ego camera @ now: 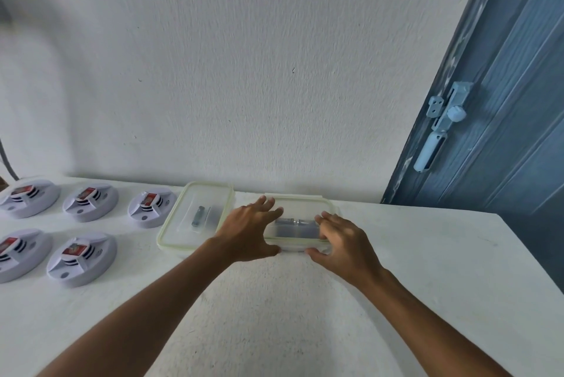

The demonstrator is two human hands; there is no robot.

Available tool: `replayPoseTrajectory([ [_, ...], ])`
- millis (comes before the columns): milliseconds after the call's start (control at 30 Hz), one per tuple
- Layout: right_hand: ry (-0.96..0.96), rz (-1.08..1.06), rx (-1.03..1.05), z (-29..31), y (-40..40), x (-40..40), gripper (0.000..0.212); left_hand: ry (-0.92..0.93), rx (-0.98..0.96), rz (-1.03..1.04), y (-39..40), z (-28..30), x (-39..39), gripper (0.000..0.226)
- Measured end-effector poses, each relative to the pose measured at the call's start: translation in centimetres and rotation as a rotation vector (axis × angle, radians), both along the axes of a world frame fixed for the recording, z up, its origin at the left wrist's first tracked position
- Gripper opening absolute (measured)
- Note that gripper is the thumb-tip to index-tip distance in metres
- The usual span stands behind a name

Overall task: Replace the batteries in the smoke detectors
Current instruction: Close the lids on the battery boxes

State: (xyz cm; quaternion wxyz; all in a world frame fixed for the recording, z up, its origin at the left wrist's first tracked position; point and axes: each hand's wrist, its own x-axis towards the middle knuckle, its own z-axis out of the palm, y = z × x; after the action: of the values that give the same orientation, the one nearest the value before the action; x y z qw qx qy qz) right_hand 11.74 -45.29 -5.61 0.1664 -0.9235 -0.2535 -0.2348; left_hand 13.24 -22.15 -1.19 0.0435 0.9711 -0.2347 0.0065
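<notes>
Hands first: my left hand (248, 228) is spread wide with fingers flat over the near-left corner of the right container (300, 225), thumb hooked under its front edge, and my right hand (341, 239) curls loosely over the right end, thumb also at the front rim; neither has closed tight round anything, they just press and frame the lid. Through the clear plastic I can make out dark batteries (294, 222) lying inside. Just beside it to the left sits a second lidded container (195, 218) with one small dark piece in it, too blurred to name. Five smoke detectors (82, 259) lie in two rows on the tabletop (274, 315), well apart to the left. I judge this is the opening stage, getting at the fresh cells. Next, the lid's edge needs prising up evenly while the base stays pinned down.
</notes>
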Motion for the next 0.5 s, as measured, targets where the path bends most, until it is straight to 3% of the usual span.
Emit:
replayPoseTrajectory([
  [267, -0.084, 0.003, 0.013, -0.4, 0.5, 0.1, 0.047, -0.077, -0.029, -0.021, 0.2, -0.8, -0.2, 0.078],
  [433, 0.017, 0.010, 0.010, 0.7, 0.6, 0.1, 0.042, -0.049, -0.060, -0.012, 0.2, -1.1, -0.2, 0.077],
  [500, 0.101, 0.036, 0.009, 1.5, 0.8, 0.4, 0.053, -0.025, -0.054, -0.003, 0.4, -0.8, -0.1, 0.076],
])
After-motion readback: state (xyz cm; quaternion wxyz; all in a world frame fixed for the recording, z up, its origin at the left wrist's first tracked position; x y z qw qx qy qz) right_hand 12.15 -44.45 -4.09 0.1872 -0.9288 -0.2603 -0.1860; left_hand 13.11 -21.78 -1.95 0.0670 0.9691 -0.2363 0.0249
